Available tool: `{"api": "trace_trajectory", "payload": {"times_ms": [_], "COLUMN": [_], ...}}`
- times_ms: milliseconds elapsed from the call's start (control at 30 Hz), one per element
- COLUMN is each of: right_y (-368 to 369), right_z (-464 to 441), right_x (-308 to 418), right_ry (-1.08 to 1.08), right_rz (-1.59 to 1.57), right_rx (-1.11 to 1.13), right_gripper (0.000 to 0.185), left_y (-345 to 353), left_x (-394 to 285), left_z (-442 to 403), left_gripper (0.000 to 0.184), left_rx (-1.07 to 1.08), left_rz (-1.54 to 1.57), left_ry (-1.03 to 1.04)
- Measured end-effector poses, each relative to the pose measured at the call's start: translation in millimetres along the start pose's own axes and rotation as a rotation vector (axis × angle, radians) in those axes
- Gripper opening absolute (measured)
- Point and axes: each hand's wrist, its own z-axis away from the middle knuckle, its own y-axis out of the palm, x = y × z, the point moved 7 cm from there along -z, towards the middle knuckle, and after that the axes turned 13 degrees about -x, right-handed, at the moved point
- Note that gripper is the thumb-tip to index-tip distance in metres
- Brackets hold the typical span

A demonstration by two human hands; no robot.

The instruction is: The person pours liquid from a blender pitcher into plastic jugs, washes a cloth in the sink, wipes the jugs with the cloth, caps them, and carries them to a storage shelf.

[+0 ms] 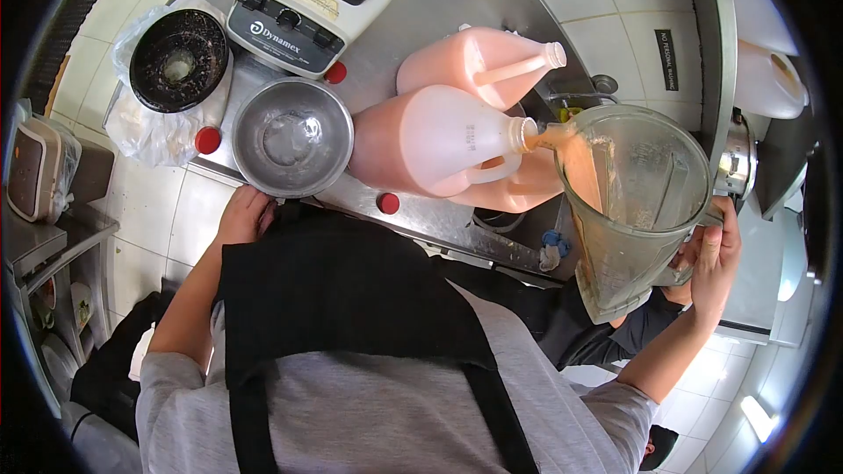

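Pitcher (pixel 615 254), clear and rigid, tilts by the mouth of a pink jug (pixel 430 139); likely heavy, slippery if wet, best held by its handle (pixel 673 276). Right hand (pixel 718 246) grasps that handle, forearm (pixel 669 342) angled upward; left hand (pixel 245 215) curls beside a steel bowl (pixel 292 177), its grip unclear.

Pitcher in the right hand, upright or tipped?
Tipped. Orange liquid runs along the inside of the pitcher and over its rim to the uncapped mouth of a jug.
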Motion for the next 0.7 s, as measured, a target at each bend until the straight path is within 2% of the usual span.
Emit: {"api": "trace_trajectory", "payload": {"times_ms": [700], "right_y": [-2], "right_z": [-13], "right_x": [11], "right_ry": [-0.042], "right_rz": [0.054], "right_rx": [0.069], "right_gripper": [0.051], "left_y": [0], "left_x": [-1], "left_z": [0], "left_gripper": [0.033], "left_rx": [-0.002], "left_rz": [-0.004], "left_ry": [-0.005]}}
